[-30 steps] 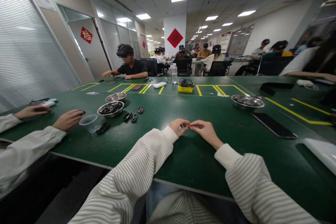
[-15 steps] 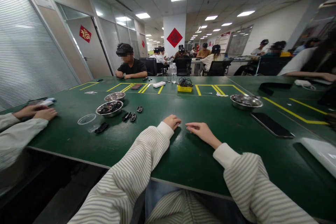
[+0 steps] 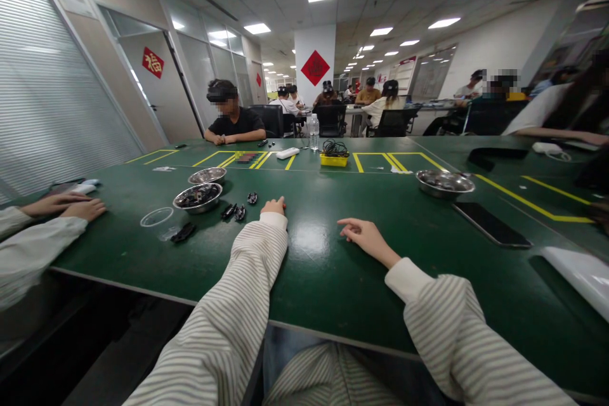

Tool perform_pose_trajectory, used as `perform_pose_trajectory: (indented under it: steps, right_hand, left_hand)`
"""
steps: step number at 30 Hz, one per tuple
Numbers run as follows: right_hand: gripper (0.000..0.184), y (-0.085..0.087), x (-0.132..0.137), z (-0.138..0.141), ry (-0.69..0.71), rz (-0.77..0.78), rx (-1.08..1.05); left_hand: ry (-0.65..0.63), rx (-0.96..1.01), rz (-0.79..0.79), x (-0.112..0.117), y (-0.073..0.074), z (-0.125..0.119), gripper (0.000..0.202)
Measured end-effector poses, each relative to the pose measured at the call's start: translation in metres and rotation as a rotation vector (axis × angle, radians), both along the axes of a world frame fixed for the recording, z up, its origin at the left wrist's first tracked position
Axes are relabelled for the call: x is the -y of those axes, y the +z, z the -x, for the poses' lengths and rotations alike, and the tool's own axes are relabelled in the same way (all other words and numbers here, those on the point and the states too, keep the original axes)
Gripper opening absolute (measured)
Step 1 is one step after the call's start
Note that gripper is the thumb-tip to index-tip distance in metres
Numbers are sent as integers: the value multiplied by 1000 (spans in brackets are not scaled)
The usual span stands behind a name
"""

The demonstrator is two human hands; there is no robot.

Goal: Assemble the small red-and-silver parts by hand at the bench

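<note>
My left hand (image 3: 274, 206) is stretched forward over the green table (image 3: 333, 266), its striped sleeve covering most of it. Only the knuckles show, curled down like a fist, and what they hold is hidden. It is close to small black parts (image 3: 252, 198), with two more of these black parts (image 3: 235, 211) just to their left. My right hand (image 3: 361, 235) lies on the table with its fingers loosely stretched out and nothing in them.
Two steel bowls, the near one (image 3: 198, 196) holding dark parts and the far one (image 3: 208, 176), stand at the left, a clear plastic cup (image 3: 157, 216) and another black part (image 3: 181, 233) near them. A third bowl (image 3: 445, 183) and a phone (image 3: 491, 225) lie at the right. A co-worker's hands (image 3: 71, 206) rest at far left.
My hands had pinched a small orange-tipped piece between them, then parted. My left hand has moved forward and left toward the black parts. The co-worker's hands drew back from the cup.
</note>
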State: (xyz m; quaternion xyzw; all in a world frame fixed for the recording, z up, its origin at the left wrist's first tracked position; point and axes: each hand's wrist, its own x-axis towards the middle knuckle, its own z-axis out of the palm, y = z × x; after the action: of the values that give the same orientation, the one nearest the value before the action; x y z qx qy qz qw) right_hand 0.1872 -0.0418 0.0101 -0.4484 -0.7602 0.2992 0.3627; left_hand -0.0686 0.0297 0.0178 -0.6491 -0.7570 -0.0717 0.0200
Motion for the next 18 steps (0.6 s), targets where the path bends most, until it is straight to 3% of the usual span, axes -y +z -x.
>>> perform_pose_trajectory:
  steps: [3, 6, 10, 15, 18]
  right_hand:
    - [31, 0, 0, 0, 2, 6, -7]
    - [31, 1, 1, 0, 7, 12, -6]
    - [30, 3, 2, 1, 2, 5, -8]
    - [29, 3, 3, 1, 1, -8, -6]
    - [28, 3, 1, 0, -20, -27, 6]
  left_hand:
    - [89, 26, 56, 9, 6, -6, 49]
    - [119, 14, 31, 16, 6, -8, 41]
    - [-20, -29, -154, 12, -1, -5, 34]
    - [-152, -12, -95, 3, -4, -4, 20]
    - [-348, 41, -169, 9, -6, -23, 19]
